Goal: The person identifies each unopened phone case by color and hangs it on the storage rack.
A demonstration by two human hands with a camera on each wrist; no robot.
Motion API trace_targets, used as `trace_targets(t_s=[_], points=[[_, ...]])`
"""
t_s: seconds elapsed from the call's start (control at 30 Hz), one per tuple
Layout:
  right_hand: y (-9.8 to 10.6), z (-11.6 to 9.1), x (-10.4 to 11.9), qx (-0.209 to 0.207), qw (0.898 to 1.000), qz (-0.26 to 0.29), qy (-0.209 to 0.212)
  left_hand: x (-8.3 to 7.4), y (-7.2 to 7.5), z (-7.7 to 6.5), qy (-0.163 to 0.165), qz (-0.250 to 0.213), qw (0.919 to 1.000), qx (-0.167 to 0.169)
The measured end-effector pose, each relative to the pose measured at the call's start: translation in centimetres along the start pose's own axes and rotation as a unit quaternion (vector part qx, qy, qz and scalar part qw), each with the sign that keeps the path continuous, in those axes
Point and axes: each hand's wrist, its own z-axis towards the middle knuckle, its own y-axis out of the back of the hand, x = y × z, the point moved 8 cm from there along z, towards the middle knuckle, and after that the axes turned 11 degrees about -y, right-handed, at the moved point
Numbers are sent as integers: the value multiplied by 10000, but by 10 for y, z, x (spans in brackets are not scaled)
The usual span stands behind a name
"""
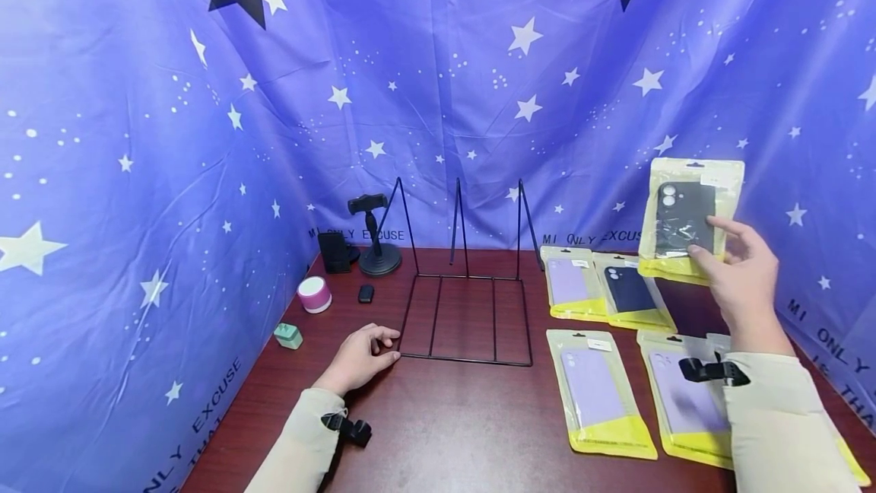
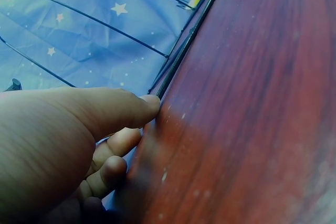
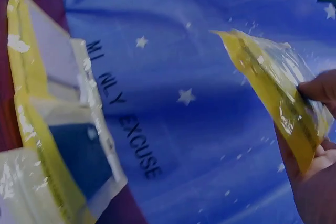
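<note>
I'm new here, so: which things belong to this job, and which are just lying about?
Likely the job:
phone-case packet in the right hand
wire rack touched by the left hand
other packets

Likely lying about:
black stand
pink cylinder
green block
small black object

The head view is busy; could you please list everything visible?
rack: 1, black, centre
stand: 1, black, back left
holder: 1, black, left of stand
cylinder: 1, pink and white, left
small object: 1, black, right of cylinder
block: 1, green, left
held packet: 1, yellow and clear, upper right
other packets: at least 5, yellow and clear, right
table: 1, dark red, underneath
backdrop: count unclear, blue-purple, back and sides
wrist cameras: 2, black, wrists
sleeves: 2, cream, bottom
left hand: 1, bare, rack's front left corner
right hand: 1, bare, on held packet
</note>
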Motion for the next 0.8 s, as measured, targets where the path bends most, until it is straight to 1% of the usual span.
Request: trace_targets(t_s=[0.07,0.1,0.13,0.27,0.33,0.4,0.43,0.5,0.6,0.63,0.7,0.77,0.8], points=[[-11,-6,10,312,9990,80,318,0,0,0,-12,-4,10000,-6],[-16,-9,15,404,9976,-95,551,1,0,0,-2,-3,10000,-1],[-21,-13,21,540,9956,-87,765,1,0,0,-5,-4,10000,-5],[-41,-29,44,1102,9830,324,1432,1,-1,0,-14,9,10000,-3],[-49,-37,53,1392,9757,688,1545,1,-1,1,18,-2,10000,11],[-55,-45,63,1559,9708,758,1657,2,-1,0,67,-12,10000,35],[-58,-48,67,1553,9697,718,1745,2,-1,0,78,-16,10000,35],[-61,-54,74,1552,9660,898,1865,2,-1,0,88,-32,10000,29],[-62,-62,84,1526,9557,1504,2019,1,-1,1,46,-47,10000,1],[-62,-65,88,1461,9511,1711,2116,1,-1,1,30,-45,10000,-6],[-60,-72,96,1269,9439,1930,2361,1,-1,0,30,-40,10000,0],[-59,-81,106,1045,9387,1947,2647,1,-1,0,41,-18,10000,10],[-59,-85,111,894,9372,1856,2815,1,0,0,26,-7,10000,4]])
